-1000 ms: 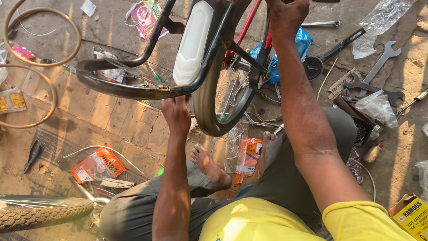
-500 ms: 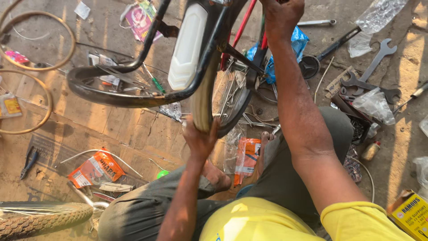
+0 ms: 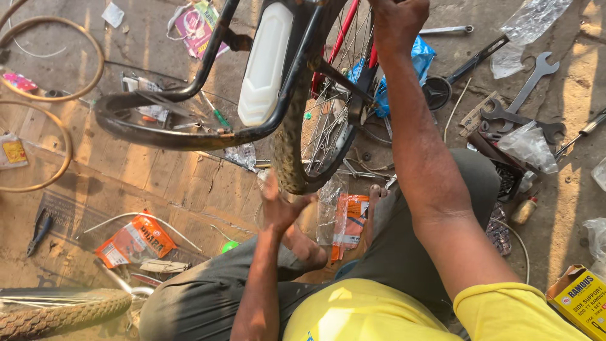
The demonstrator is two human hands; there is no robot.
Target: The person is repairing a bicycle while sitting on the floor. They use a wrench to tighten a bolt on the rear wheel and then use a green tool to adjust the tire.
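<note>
A bicycle wheel with a knobbly tyre (image 3: pixel 287 158) and silver spokes stands in front of me, between red frame tubes (image 3: pixel 344 35). A black tube carrier (image 3: pixel 164 136) with a white plastic piece (image 3: pixel 265 63) sits over it. My left hand (image 3: pixel 281 205) is just under the lowest part of the tyre, fingers spread and touching the tread. My right hand (image 3: pixel 399 22) reaches up over the top of the wheel, fingers curled around it. My bare foot (image 3: pixel 303 243) rests on the ground below the wheel.
Spanners (image 3: pixel 524 95) and plastic bags lie at the right, with a small bottle (image 3: pixel 524 211) and a yellow box (image 3: pixel 581 297). Bare rims (image 3: pixel 60 95), pliers (image 3: pixel 39 228) and an orange packet (image 3: pixel 136 240) lie at the left. Another tyre (image 3: pixel 57 312) is at the lower left.
My left hand has slid down along the tyre from beside the carrier to its lowest part. My right hand has stayed at the top of the wheel.
</note>
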